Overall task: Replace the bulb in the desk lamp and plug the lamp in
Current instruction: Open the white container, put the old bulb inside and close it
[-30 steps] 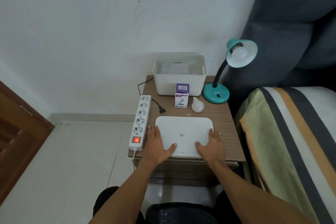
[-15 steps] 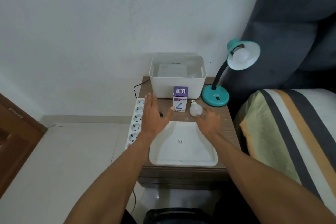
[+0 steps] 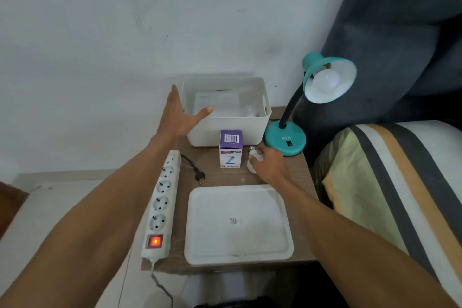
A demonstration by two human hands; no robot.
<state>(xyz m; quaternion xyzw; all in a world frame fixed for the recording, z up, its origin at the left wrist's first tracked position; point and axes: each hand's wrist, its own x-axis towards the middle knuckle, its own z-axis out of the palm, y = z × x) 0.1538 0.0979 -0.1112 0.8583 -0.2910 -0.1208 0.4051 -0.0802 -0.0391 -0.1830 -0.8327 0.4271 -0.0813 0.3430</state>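
Observation:
A teal desk lamp (image 3: 285, 139) stands at the table's back right, with a white bulb (image 3: 325, 81) in its shade. Its black plug (image 3: 200, 175) lies loose beside the white power strip (image 3: 162, 204), whose switch glows red. A loose white bulb (image 3: 253, 157) lies next to a purple and white bulb box (image 3: 230, 149). My right hand (image 3: 270, 164) rests over that bulb with its fingers curled on it. My left hand (image 3: 178, 115) hovers open at the left wall of a white bin (image 3: 227, 132).
A white tray lid (image 3: 238, 222) lies flat at the front of the small wooden table (image 3: 297, 177). Another bulb and a white sheet lie inside the bin. A striped bed (image 3: 400, 182) is close on the right, a wall behind, floor on the left.
Both hands left the tray lid at the front. The left rose toward the bin and the right reached onto the loose bulb.

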